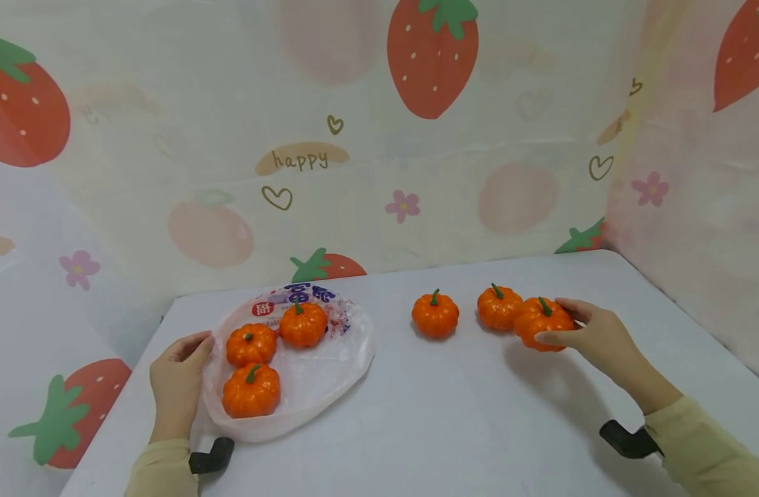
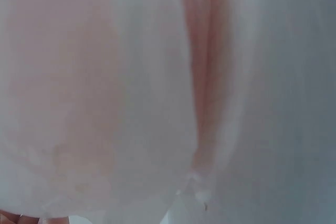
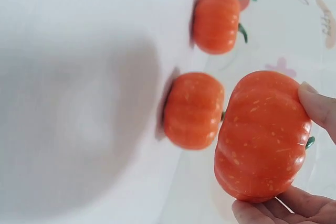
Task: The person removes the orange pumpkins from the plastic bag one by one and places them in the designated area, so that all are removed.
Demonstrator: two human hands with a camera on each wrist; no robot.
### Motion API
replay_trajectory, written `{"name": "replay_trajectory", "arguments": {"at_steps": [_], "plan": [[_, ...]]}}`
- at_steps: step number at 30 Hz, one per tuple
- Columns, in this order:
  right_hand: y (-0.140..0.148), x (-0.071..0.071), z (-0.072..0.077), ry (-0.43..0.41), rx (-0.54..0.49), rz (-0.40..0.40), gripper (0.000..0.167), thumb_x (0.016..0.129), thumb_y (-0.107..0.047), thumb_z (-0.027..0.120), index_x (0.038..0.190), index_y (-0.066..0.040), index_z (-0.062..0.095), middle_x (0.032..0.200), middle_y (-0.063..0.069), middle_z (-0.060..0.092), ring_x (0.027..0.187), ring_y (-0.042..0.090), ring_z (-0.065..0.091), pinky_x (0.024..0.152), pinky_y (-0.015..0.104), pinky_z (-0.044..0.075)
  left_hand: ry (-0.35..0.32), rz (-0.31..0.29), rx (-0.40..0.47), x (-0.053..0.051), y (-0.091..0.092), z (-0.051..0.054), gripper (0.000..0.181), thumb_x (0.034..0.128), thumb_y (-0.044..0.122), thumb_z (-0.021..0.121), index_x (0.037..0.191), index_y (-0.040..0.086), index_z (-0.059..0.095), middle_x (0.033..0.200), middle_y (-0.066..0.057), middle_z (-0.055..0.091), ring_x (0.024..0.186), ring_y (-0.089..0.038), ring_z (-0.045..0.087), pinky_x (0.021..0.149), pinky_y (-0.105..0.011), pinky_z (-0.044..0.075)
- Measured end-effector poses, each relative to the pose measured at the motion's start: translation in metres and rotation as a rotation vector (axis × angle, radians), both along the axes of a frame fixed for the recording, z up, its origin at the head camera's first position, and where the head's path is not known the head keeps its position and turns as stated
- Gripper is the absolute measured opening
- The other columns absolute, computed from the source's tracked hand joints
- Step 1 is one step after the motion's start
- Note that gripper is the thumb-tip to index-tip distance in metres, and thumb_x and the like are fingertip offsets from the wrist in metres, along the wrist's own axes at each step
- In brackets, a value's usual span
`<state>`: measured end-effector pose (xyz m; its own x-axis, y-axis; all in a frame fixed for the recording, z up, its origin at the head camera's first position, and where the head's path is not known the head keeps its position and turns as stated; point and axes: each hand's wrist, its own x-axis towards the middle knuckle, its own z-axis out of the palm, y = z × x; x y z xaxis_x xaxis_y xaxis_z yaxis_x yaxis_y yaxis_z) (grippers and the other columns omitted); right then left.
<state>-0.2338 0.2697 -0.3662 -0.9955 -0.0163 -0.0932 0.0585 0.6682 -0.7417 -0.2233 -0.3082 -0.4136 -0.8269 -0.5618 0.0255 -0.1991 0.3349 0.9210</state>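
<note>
My right hand (image 1: 603, 338) holds a small orange pumpkin (image 3: 262, 137) with a green stem, thumb on one side and fingers on the other. It is raised off the table, its shadow falling below. Two more pumpkins, one close by (image 1: 499, 308) and one farther left (image 1: 435, 315), sit upright on the table. On the left lies a white plastic bag (image 1: 323, 376), spread wide with printing at its back. Inside it are three pumpkins (image 1: 252, 391). My left hand (image 1: 177, 376) pinches the bag's left rim. Blurred bag plastic (image 2: 147, 103) fills most of the left wrist view.
The white table (image 1: 429, 428) extends in front of the bag and pumpkins. A strawberry-printed cloth (image 1: 367, 172) hangs behind the table and along both sides. Each wrist carries a black camera mount (image 1: 629, 440).
</note>
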Motion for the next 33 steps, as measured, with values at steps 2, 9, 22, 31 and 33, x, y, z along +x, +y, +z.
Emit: {"name": "replay_trajectory", "arguments": {"at_steps": [2, 9, 22, 31, 33], "plan": [[0.004, -0.002, 0.001, 0.008, 0.002, -0.008, 0.099, 0.084, -0.052, 0.074, 0.154, 0.001, 0.029, 0.155, 0.03, 0.034, 0.141, 0.049, 0.032, 0.107, 0.064, 0.04, -0.004, 0.0, -0.002, 0.0, 0.0, 0.0, 0.049, 0.0976, 0.051, 0.055, 0.132, 0.017, 0.063, 0.134, -0.002, 0.06, 0.109, -0.003, 0.053, 0.087, -0.004, 0.047], [0.018, -0.013, 0.001, 0.028, 0.033, -0.034, 0.098, 0.086, -0.053, 0.072, 0.154, 0.003, 0.027, 0.154, 0.034, 0.032, 0.139, 0.051, 0.031, 0.107, 0.066, 0.038, -0.031, 0.001, 0.007, 0.001, 0.0, 0.001, 0.05, 0.0977, 0.052, 0.054, 0.133, 0.019, 0.062, 0.137, -0.002, 0.059, 0.113, -0.006, 0.053, 0.089, -0.005, 0.047], [0.04, -0.036, -0.009, 0.014, 0.006, -0.08, 0.098, 0.089, -0.049, 0.069, 0.154, 0.007, 0.021, 0.154, 0.036, 0.028, 0.141, 0.053, 0.029, 0.111, 0.065, 0.033, -0.02, -0.003, 0.003, 0.001, 0.001, 0.001, 0.049, 0.0978, 0.052, 0.054, 0.133, 0.018, 0.062, 0.135, -0.002, 0.06, 0.112, -0.005, 0.053, 0.089, -0.005, 0.047], [0.048, -0.057, -0.016, 0.0, 0.03, -0.106, 0.097, 0.09, -0.051, 0.067, 0.154, 0.006, 0.02, 0.156, 0.035, 0.023, 0.141, 0.054, 0.025, 0.111, 0.067, 0.032, -0.009, 0.001, 0.001, 0.0, 0.001, 0.001, 0.049, 0.0978, 0.051, 0.054, 0.132, 0.017, 0.063, 0.134, -0.002, 0.06, 0.11, -0.004, 0.053, 0.086, -0.003, 0.047], [0.05, -0.062, -0.018, -0.004, 0.028, -0.115, 0.097, 0.091, -0.052, 0.066, 0.154, 0.007, 0.021, 0.156, 0.035, 0.024, 0.141, 0.053, 0.025, 0.111, 0.066, 0.032, -0.004, 0.005, -0.001, 0.0, 0.001, 0.001, 0.048, 0.0979, 0.051, 0.055, 0.132, 0.017, 0.063, 0.133, -0.003, 0.061, 0.109, -0.004, 0.053, 0.086, -0.003, 0.047]]}}
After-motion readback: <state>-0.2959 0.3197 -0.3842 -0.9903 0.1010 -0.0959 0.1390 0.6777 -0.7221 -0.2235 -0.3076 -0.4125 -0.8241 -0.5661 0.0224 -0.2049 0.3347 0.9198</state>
